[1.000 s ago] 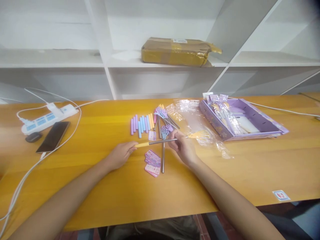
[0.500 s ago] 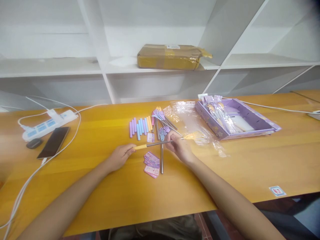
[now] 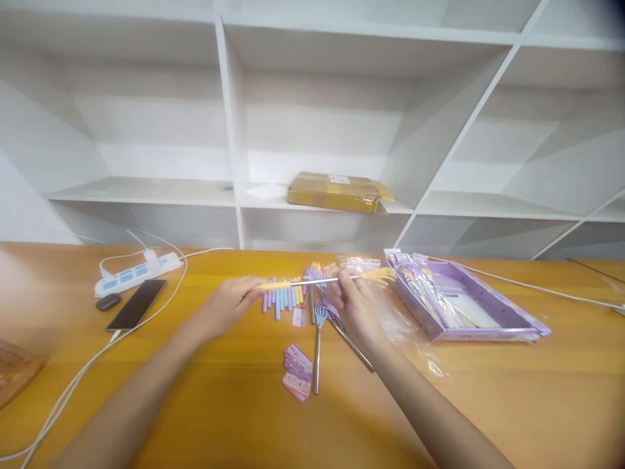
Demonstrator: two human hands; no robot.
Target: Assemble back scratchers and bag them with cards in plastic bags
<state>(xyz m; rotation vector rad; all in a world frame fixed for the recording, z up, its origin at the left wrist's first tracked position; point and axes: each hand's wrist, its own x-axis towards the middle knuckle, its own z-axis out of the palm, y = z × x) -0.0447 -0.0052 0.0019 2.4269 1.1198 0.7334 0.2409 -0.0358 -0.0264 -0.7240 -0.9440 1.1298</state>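
Note:
A back scratcher with a yellow grip, a metal rod and a yellow hand-shaped head is held level above the table. My left hand is closed on its yellow grip. My right hand pinches the rod close to the head. Beneath lie loose purple, blue and yellow grips in a row. Metal rods with a blue hand-shaped head and purple ones lie around my right hand, which partly hides them. Small printed cards are fanned out nearer to me.
On the right stands a purple tray-like box with bagged back scratchers. Clear plastic bags lie beside it. At left are a power strip, a phone and white cables. A taped parcel rests on the shelf behind.
The view has tilted up, showing more shelf. Both hands still hold the back scratcher, now raised in front of the row of grips. A purple-headed rod shows more plainly beside my right hand.

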